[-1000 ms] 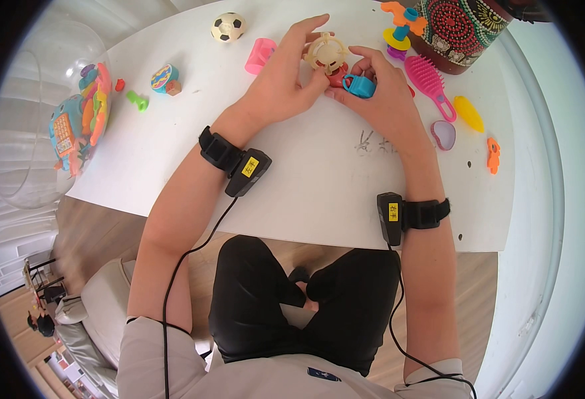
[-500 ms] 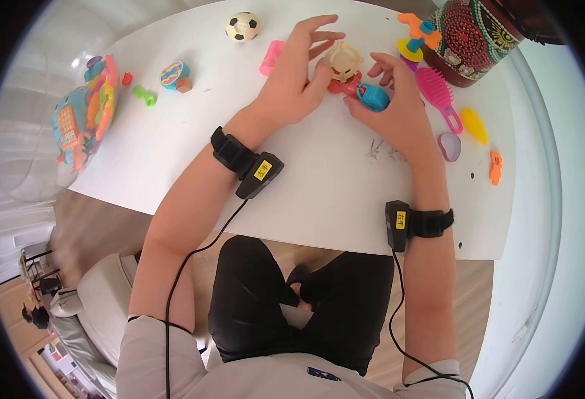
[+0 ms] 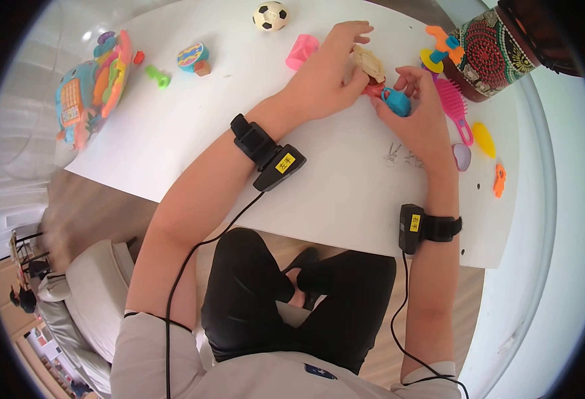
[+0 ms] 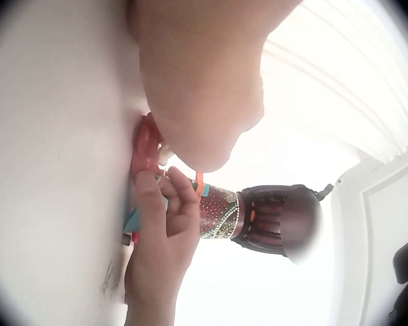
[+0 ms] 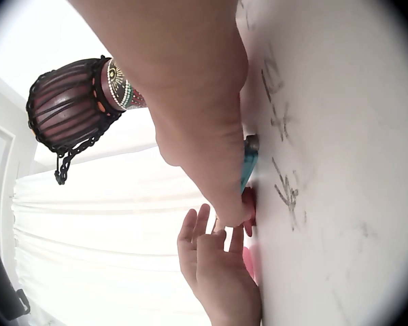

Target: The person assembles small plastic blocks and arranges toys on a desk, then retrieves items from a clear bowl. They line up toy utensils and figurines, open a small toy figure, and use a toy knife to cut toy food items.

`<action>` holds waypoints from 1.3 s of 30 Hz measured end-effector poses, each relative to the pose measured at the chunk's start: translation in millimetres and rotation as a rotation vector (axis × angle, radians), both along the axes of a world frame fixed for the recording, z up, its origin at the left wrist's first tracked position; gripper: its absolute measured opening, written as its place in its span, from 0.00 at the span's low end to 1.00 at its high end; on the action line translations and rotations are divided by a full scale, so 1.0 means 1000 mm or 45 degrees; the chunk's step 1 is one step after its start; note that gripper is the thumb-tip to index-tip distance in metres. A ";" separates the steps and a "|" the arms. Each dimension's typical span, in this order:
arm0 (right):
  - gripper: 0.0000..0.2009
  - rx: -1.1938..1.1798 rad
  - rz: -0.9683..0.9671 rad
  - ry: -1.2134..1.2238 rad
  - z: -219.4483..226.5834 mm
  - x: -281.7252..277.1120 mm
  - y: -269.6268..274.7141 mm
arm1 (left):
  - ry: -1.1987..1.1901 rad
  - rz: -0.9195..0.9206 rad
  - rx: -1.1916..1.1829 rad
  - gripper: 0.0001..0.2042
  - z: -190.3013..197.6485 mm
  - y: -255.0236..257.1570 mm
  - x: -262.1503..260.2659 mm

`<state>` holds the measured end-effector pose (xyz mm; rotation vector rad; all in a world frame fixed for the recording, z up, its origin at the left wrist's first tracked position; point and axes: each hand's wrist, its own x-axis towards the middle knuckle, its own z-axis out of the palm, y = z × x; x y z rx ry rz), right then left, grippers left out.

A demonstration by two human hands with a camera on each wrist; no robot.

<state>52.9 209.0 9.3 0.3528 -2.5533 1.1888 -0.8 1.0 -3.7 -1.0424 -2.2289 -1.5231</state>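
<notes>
A cream round plastic piece (image 3: pixel 370 64) stands tilted over a red plastic piece (image 3: pixel 374 89) at the far middle of the table. My left hand (image 3: pixel 326 81) pinches the cream piece between thumb and fingers, its index finger stretched out past it. My right hand (image 3: pixel 417 120) has its thumb and fingertips on the red piece, gripping it close to the tabletop; in the left wrist view the thumb lies right on the red piece (image 4: pixel 146 144). A blue toy piece with a loop (image 3: pixel 396 102) sits inside the curve of the right hand, partly covered by it.
Left of the hands are a pink cup-like toy (image 3: pixel 302 52), a small football (image 3: pixel 270 16), a blue drum-like toy (image 3: pixel 193 58) and a green piece (image 3: pixel 157 77). On the right are a pink brush (image 3: pixel 455 110), a yellow piece (image 3: pixel 483 139) and a patterned drum (image 3: pixel 488 53).
The cream piece has turned from facing up to a steep tilt, and my left thumb has come in against it. My right fingers have closed in on the red piece. The head view has shifted.
</notes>
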 end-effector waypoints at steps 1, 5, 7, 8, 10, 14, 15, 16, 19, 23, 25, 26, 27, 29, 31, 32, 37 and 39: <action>0.28 -0.020 0.009 -0.026 -0.001 -0.001 0.001 | -0.064 0.001 -0.030 0.29 -0.002 0.001 -0.001; 0.27 -0.017 0.034 -0.065 -0.002 -0.003 0.003 | -0.282 -0.031 -0.094 0.28 0.000 0.000 0.003; 0.27 -0.027 0.034 -0.051 -0.006 -0.004 0.004 | -0.223 -0.026 -0.074 0.25 -0.005 0.001 0.000; 0.27 -0.040 0.035 -0.037 -0.007 -0.005 0.005 | -0.164 -0.020 -0.057 0.23 -0.007 0.001 -0.001; 0.27 -0.067 0.022 -0.057 -0.005 -0.004 0.004 | -0.159 -0.026 -0.069 0.20 -0.005 0.002 -0.002; 0.27 -0.095 -0.005 -0.079 -0.005 -0.005 0.005 | -0.056 0.015 -0.131 0.14 0.000 -0.001 -0.004; 0.27 -0.097 -0.008 -0.081 -0.006 -0.005 0.005 | -0.058 0.012 -0.132 0.14 0.000 -0.001 -0.004; 0.28 -0.098 -0.004 -0.079 -0.007 -0.006 0.005 | -0.006 0.053 -0.045 0.13 0.001 -0.001 -0.005; 0.28 -0.088 0.002 -0.080 -0.007 -0.006 0.006 | -0.042 0.178 0.140 0.12 0.010 0.005 0.002; 0.29 -0.116 0.009 -0.083 -0.008 -0.005 0.005 | -0.322 0.163 0.390 0.12 0.018 0.006 0.010; 0.29 -0.105 0.010 -0.063 -0.009 -0.005 0.005 | -0.195 0.148 0.323 0.11 0.014 0.006 0.004; 0.29 -0.093 0.013 -0.045 -0.009 -0.005 0.006 | -0.069 0.137 0.257 0.11 0.011 0.006 0.002; 0.29 -0.094 0.010 -0.044 -0.009 -0.005 0.006 | -0.069 0.133 0.256 0.11 0.010 0.006 0.002; 0.29 -0.122 0.024 -0.058 -0.009 -0.005 0.005 | -0.094 0.124 0.230 0.09 0.007 0.007 0.000; 0.29 -0.121 0.023 -0.049 -0.011 -0.005 0.005 | -0.146 0.154 0.173 0.09 0.008 0.006 0.001; 0.29 -0.117 0.026 -0.039 -0.011 -0.005 0.006 | -0.199 0.188 0.118 0.09 0.009 0.005 0.001; 0.29 -0.100 0.023 -0.021 -0.010 -0.005 0.006 | -0.195 0.193 0.100 0.09 0.008 0.004 0.001; 0.29 -0.092 0.021 -0.017 -0.008 -0.005 0.005 | -0.223 0.197 0.121 0.09 0.007 0.005 0.000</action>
